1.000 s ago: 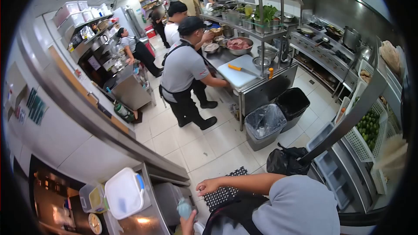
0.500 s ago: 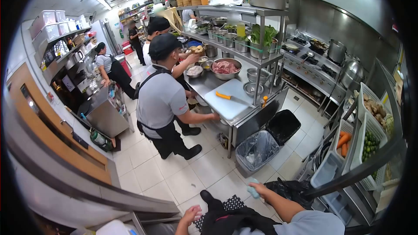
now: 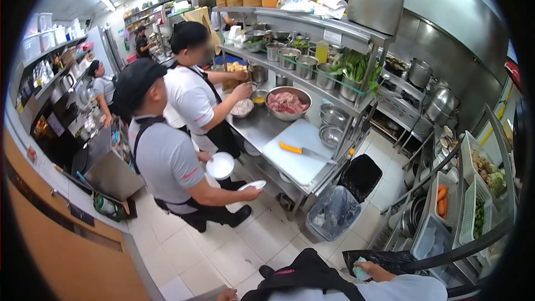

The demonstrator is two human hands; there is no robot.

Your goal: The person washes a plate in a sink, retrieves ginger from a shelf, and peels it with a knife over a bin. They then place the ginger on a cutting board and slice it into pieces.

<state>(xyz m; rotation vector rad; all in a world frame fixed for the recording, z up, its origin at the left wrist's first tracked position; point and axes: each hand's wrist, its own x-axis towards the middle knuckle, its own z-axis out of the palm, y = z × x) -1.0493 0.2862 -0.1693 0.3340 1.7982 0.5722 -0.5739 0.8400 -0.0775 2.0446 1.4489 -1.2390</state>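
My right hand (image 3: pixel 377 271) is at the bottom right, closed around a crumpled pale green cloth (image 3: pixel 361 268). Just beside it lies a black plastic bag (image 3: pixel 390 261). Of my left hand (image 3: pixel 227 295), only a small part shows at the bottom edge, so its fingers cannot be made out. Ahead of me is a steel worktable with a white cutting board (image 3: pixel 301 153), on which rests a yellow-handled knife (image 3: pixel 306 152). A steel bowl of raw meat (image 3: pixel 288 103) stands behind the board.
A nearby person (image 3: pixel 167 156) holds a white bowl (image 3: pixel 220 165) and another white dish (image 3: pixel 253 185). A second person (image 3: pixel 192 86) works at the table. A lined grey bin (image 3: pixel 333 212) and a black bin (image 3: pixel 361 178) stand on the floor. Vegetable baskets (image 3: pixel 473 212) fill the right rack.
My view has moved forward, nearer the worktable. The nearest person has straightened from under the table and now holds white dishes. My left hand has dropped almost out of view.
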